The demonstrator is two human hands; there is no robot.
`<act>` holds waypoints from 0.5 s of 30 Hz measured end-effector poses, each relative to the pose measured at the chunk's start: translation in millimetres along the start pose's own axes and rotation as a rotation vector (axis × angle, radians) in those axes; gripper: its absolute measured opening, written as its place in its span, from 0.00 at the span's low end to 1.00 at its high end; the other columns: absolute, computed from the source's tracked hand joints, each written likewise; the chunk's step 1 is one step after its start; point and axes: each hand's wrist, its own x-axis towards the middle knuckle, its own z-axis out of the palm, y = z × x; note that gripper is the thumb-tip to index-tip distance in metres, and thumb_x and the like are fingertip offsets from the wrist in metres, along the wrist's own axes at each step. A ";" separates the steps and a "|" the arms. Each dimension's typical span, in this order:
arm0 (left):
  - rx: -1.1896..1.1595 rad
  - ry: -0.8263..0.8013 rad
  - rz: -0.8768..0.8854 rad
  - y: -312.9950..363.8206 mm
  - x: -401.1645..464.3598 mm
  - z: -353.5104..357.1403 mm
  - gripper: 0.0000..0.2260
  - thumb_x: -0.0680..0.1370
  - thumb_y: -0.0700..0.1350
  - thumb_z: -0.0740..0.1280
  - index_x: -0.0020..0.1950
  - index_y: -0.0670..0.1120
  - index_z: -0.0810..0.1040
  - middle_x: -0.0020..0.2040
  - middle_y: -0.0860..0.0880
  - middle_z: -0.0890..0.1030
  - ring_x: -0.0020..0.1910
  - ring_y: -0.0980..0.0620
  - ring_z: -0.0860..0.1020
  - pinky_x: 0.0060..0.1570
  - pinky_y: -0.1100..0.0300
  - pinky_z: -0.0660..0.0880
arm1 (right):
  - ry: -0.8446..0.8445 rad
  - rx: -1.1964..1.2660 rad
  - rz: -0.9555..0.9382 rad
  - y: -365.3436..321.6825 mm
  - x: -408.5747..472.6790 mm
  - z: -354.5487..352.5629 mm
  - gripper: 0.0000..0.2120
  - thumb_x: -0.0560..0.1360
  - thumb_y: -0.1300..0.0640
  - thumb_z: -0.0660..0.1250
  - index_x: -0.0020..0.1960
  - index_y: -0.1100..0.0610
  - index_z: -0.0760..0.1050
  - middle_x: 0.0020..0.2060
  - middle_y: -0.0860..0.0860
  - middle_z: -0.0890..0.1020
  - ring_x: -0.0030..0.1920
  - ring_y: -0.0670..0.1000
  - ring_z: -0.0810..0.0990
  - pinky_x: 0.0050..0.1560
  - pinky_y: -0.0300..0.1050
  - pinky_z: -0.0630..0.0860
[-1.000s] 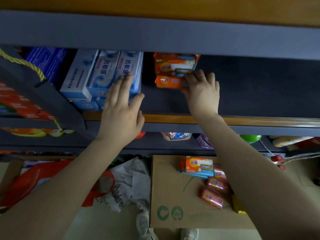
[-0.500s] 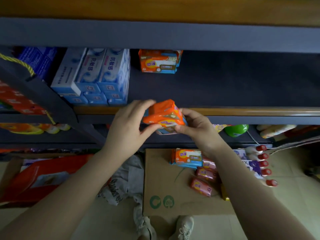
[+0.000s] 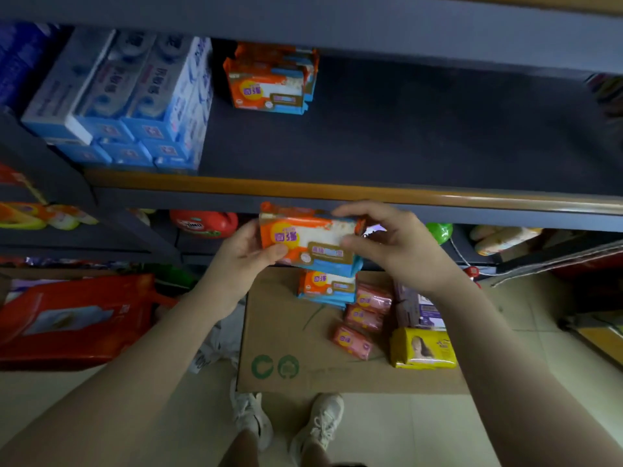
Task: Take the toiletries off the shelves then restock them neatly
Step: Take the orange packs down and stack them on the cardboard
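Red jug (image 3: 204, 224), mid-left under the shelf edge: you can read "OMO" on its label.
Cardboard box (image 3: 286, 348), lower centre: you see two green recycling-style symbols, no words.
Orange soap pack (image 3: 308, 241) at centre, blue boxes (image 3: 135, 96) upper left: printed characters too blurred for you to read.

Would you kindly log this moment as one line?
both hands: left hand, right hand hold orange soap pack | above cardboard box | below shelf
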 end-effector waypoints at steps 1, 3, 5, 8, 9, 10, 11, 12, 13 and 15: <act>-0.025 0.039 -0.073 -2.5 -1.4 7.0 0.09 0.72 0.46 0.65 0.51 0.47 0.76 0.40 0.53 0.83 0.37 0.58 0.80 0.40 0.62 0.75 | 0.028 0.077 0.078 4.5 -0.9 -0.7 0.09 0.72 0.52 0.71 0.47 0.40 0.75 0.44 0.42 0.80 0.44 0.48 0.79 0.47 0.48 0.77; -0.078 0.142 -0.300 -6.7 -1.6 22.3 0.11 0.75 0.51 0.63 0.43 0.44 0.76 0.32 0.49 0.80 0.26 0.56 0.75 0.31 0.63 0.72 | 0.075 0.125 0.180 11.7 -2.6 2.4 0.06 0.72 0.44 0.68 0.42 0.46 0.76 0.36 0.48 0.79 0.37 0.48 0.77 0.40 0.48 0.76; -0.119 0.169 -0.553 -8.9 -2.9 36.1 0.16 0.76 0.55 0.62 0.38 0.43 0.74 0.25 0.48 0.76 0.19 0.55 0.70 0.22 0.67 0.67 | 0.075 0.153 0.265 16.9 -5.1 10.1 0.14 0.75 0.44 0.65 0.41 0.55 0.75 0.30 0.52 0.75 0.31 0.49 0.74 0.36 0.46 0.72; -0.091 0.008 -0.786 -14.7 -13.5 44.8 0.19 0.79 0.57 0.55 0.36 0.45 0.71 0.22 0.48 0.70 0.18 0.55 0.64 0.21 0.67 0.60 | 0.060 0.105 0.398 20.3 -7.2 14.5 0.25 0.77 0.43 0.60 0.44 0.66 0.74 0.30 0.55 0.74 0.31 0.51 0.72 0.36 0.44 0.69; -0.105 -0.047 -0.834 -17.2 -17.3 45.2 0.19 0.79 0.57 0.54 0.36 0.46 0.70 0.22 0.49 0.68 0.18 0.56 0.63 0.22 0.67 0.59 | 0.050 0.044 0.413 23.3 -7.6 14.0 0.26 0.78 0.43 0.58 0.44 0.67 0.74 0.31 0.56 0.75 0.32 0.51 0.72 0.36 0.44 0.68; -0.138 -0.091 -0.884 -19.5 -20.8 45.2 0.18 0.78 0.57 0.54 0.35 0.46 0.69 0.22 0.49 0.66 0.18 0.56 0.61 0.23 0.67 0.58 | 0.031 -0.028 0.415 26.1 -8.4 13.3 0.25 0.79 0.44 0.56 0.43 0.67 0.74 0.33 0.58 0.76 0.34 0.52 0.73 0.37 0.45 0.66; -0.180 -0.124 -0.932 -21.5 -24.1 45.3 0.17 0.76 0.57 0.55 0.34 0.47 0.68 0.21 0.50 0.64 0.18 0.56 0.60 0.23 0.67 0.57 | 0.002 -0.094 0.411 30.7 -9.2 12.4 0.23 0.80 0.45 0.55 0.39 0.63 0.73 0.35 0.58 0.76 0.36 0.53 0.72 0.38 0.46 0.65; -0.223 -0.151 -0.970 -23.4 -25.6 46.1 0.16 0.73 0.56 0.57 0.32 0.47 0.68 0.20 0.51 0.63 0.18 0.56 0.59 0.22 0.68 0.57 | -0.027 -0.133 0.411 34.7 -10.6 11.9 0.21 0.81 0.47 0.53 0.36 0.57 0.71 0.36 0.57 0.75 0.37 0.54 0.72 0.39 0.44 0.64; -0.255 -0.180 -0.997 -23.8 -27.2 47.7 0.15 0.70 0.57 0.58 0.30 0.47 0.69 0.20 0.51 0.62 0.17 0.56 0.59 0.22 0.68 0.57 | -0.045 -0.131 0.433 39.0 -12.7 12.1 0.19 0.81 0.47 0.52 0.34 0.52 0.69 0.34 0.56 0.74 0.35 0.53 0.71 0.38 0.42 0.65; -0.285 -0.221 -1.032 -25.4 -29.4 50.7 0.15 0.65 0.58 0.60 0.30 0.47 0.70 0.19 0.51 0.62 0.17 0.56 0.60 0.21 0.68 0.58 | -0.044 -0.024 0.539 46.8 -17.3 12.3 0.19 0.81 0.46 0.52 0.35 0.51 0.69 0.28 0.53 0.74 0.26 0.51 0.73 0.28 0.35 0.68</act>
